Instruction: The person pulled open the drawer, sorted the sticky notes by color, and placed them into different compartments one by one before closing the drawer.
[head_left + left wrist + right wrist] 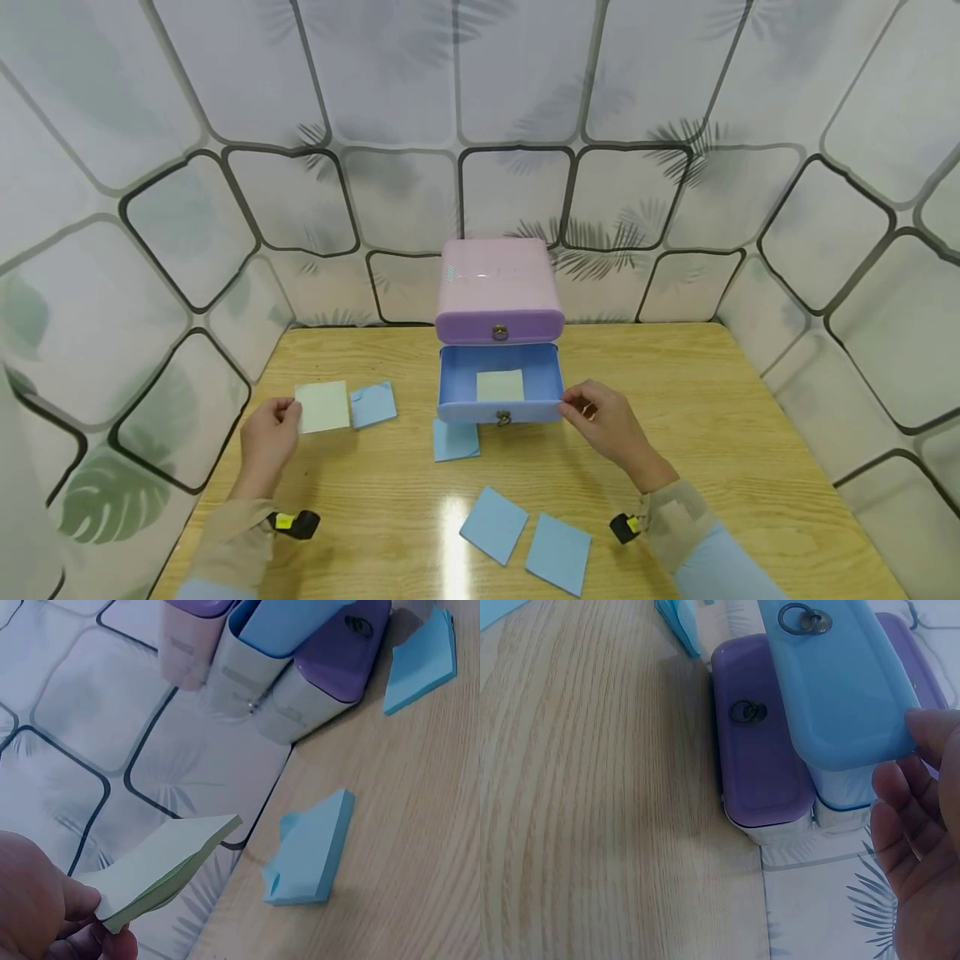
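My left hand (268, 442) pinches a pale green sticky-note pad (324, 407) by its left edge, between thumb and fingers. In the left wrist view the pad (169, 862) is tilted above the table, its layers slightly parted. My right hand (611, 423) grips the front right corner of a blue drawer (461, 412), thumb on its front edge and fingers at the side. This middle drawer (847, 697) stands pulled out between two purple ones. Inside it lies another pale green pad (500, 386). The pink drawer box (495, 279) stands against the back wall.
Beside the held pad lies a blue sticky-note pad (374, 405) with a curled corner. Another blue pad (456, 442) is partly hidden under the drawer front. Two more blue pads, a left one (494, 525) and a right one (558, 554), lie nearer me on the wooden table (712, 450).
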### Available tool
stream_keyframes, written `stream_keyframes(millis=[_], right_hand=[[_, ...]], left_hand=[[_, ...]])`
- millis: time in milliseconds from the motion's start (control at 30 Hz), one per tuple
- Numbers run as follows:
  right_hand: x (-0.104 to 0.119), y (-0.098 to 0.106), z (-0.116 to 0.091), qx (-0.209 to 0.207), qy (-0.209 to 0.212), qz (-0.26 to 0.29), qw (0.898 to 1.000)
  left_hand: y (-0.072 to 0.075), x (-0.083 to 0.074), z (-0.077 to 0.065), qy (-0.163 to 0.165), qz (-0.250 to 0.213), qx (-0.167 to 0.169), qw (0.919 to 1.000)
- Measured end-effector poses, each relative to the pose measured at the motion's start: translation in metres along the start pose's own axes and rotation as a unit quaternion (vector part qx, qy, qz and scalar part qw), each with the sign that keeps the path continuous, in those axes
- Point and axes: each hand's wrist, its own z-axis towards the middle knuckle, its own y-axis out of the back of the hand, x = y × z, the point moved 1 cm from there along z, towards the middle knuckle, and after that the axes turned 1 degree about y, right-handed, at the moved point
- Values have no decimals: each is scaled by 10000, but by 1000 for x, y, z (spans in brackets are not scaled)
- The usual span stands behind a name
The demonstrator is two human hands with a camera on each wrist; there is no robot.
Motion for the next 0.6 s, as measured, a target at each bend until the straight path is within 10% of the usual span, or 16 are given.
stream_keyframes(millis=[600], right_hand=[[0, -1, 0, -27, 11, 86, 10000]], left_hand=[[-11, -47, -9, -484, -548, 218, 9971]])
